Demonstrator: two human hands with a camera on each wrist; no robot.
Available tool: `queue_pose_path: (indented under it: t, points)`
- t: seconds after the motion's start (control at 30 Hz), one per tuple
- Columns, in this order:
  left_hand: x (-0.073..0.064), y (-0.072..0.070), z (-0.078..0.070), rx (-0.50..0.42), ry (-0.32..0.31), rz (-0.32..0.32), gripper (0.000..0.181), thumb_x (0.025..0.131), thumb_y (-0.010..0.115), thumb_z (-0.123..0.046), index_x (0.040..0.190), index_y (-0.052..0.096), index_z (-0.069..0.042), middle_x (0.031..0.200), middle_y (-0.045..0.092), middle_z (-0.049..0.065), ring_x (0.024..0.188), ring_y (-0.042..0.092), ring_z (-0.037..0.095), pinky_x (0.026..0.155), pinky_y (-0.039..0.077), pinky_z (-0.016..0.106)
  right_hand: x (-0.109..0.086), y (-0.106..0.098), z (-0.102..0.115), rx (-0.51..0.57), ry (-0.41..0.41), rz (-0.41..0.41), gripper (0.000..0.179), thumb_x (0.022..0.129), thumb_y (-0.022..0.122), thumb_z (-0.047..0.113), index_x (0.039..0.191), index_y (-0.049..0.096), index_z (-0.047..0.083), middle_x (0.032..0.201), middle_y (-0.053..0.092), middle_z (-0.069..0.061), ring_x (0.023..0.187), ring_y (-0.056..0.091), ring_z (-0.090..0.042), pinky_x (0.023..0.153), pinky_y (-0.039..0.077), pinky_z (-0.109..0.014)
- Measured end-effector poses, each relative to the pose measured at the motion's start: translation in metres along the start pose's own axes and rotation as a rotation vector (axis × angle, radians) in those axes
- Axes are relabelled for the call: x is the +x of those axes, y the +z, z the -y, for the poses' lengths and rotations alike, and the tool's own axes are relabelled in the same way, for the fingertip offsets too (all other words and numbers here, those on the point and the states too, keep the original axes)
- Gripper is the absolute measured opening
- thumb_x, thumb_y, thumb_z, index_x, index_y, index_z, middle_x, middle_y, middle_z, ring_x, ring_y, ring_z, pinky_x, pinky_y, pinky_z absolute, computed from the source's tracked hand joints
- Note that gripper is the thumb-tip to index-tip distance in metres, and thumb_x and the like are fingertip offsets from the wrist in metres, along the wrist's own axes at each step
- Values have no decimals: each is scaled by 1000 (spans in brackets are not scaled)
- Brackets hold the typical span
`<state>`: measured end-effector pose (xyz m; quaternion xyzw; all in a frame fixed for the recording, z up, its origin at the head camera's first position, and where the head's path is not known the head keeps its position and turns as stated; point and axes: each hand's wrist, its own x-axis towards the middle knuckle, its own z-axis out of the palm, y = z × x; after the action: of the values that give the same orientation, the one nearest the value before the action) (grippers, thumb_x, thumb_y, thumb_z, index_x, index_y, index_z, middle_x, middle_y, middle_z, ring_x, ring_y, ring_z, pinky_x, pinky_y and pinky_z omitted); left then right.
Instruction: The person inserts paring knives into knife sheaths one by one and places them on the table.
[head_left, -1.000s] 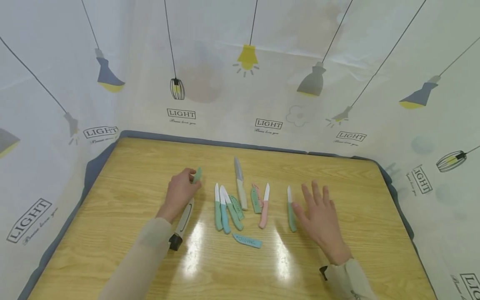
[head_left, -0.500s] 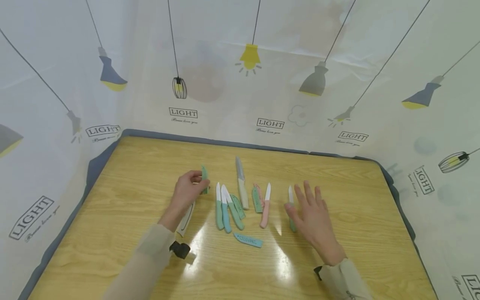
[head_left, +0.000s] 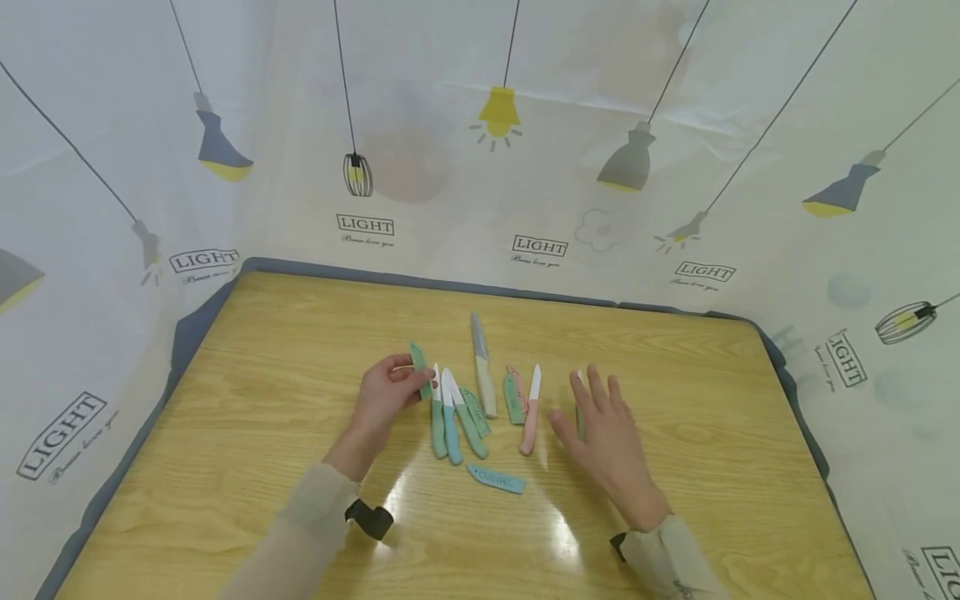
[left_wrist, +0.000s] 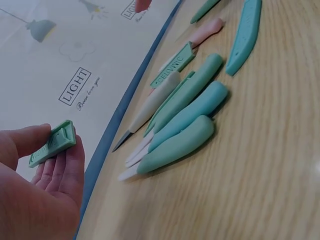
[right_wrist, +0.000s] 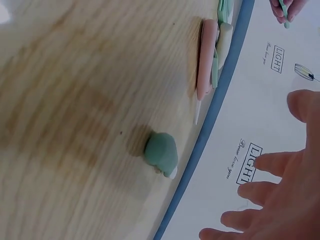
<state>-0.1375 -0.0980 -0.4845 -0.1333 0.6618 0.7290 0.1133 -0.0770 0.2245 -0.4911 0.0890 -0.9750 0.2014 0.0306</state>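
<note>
My left hand [head_left: 378, 400] pinches a green knife sheath [left_wrist: 54, 145] between thumb and fingers, held above the table beside the left group of knives. That group has a green-handled knife [head_left: 438, 433], a blue-handled knife [head_left: 452, 435] and another green-handled knife [head_left: 472, 433], with white blades; a green sheath [head_left: 479, 417] lies against them. Fingers spread and holding nothing, my right hand [head_left: 611, 442] hovers over a separate green-handled knife [right_wrist: 161, 152], mostly hidden in the head view. Left of it lies a pink-handled knife [head_left: 530, 425].
A larger knife with a cream handle [head_left: 486, 387] lies behind the group. Next to the pink-handled knife are a green sheath [head_left: 513, 400] and a partly covered pink sheath [head_left: 522, 385]. A blue sheath [head_left: 497, 480] lies in front. Printed sheeting surrounds the wooden table [head_left: 712, 400].
My left hand has carried the green sheath rightward to the knives, its forearm now covering the white sheath seen earlier. My right hand has shifted left over the single green-handled knife, fingers still spread.
</note>
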Motion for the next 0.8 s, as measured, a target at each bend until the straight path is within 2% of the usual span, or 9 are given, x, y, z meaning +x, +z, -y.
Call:
queue_pose_path:
  t: [0.13,0.3,0.37,0.5,0.57,0.63,0.7,0.8]
  points:
    - [-2,4,4,5,-7,-14,44,97,72,-7,136,55,7,118,71,21,91,73,16,79,61,24,0,4,-1,5,20,-13,75,104,59,43,157,35,-5,162,28,-33,146,26,-58,115,30,-71]
    - [-3,8,9,13,-10,-10,44,97,73,-7,136,56,6,116,72,19,91,72,16,82,61,29,-1,8,-8,2,90,-31,76,101,67,35,150,38,-14,149,42,-40,135,43,-56,111,40,-66]
    - [-4,10,10,19,-9,-8,44,97,73,-8,135,57,6,113,72,18,91,72,16,85,62,33,-1,9,-10,-16,126,-19,74,101,67,36,145,42,-18,140,48,-41,127,50,-54,105,46,-64]
    - [-4,13,11,34,-15,-12,41,96,74,-8,133,59,3,108,73,14,88,72,15,82,61,33,0,9,-13,-69,173,26,62,101,68,36,125,57,-20,111,62,-34,94,61,-41,80,56,-53]
    - [-5,15,12,33,-21,-16,40,96,75,-8,131,61,3,106,72,13,87,70,14,78,61,30,2,9,-15,-73,201,55,52,100,68,35,108,63,-16,94,63,-25,78,58,-32,65,54,-44]
    - [-5,16,13,33,-24,-19,39,95,75,-7,130,61,3,105,72,13,86,69,13,75,60,27,3,9,-16,-67,231,84,44,100,69,34,92,62,-9,80,58,-16,67,51,-25,55,47,-37]
    - [-5,16,14,34,-25,-21,39,95,75,-7,130,62,4,104,71,13,85,68,12,75,60,26,5,9,-17,-55,258,106,41,99,70,33,82,57,-2,73,52,-11,61,47,-22,50,42,-33]
    - [-4,17,16,35,-28,-27,39,95,76,-8,129,62,4,104,71,12,84,68,12,76,60,27,6,9,-18,-61,273,124,42,99,70,33,75,52,4,69,50,-8,58,46,-20,46,39,-30]
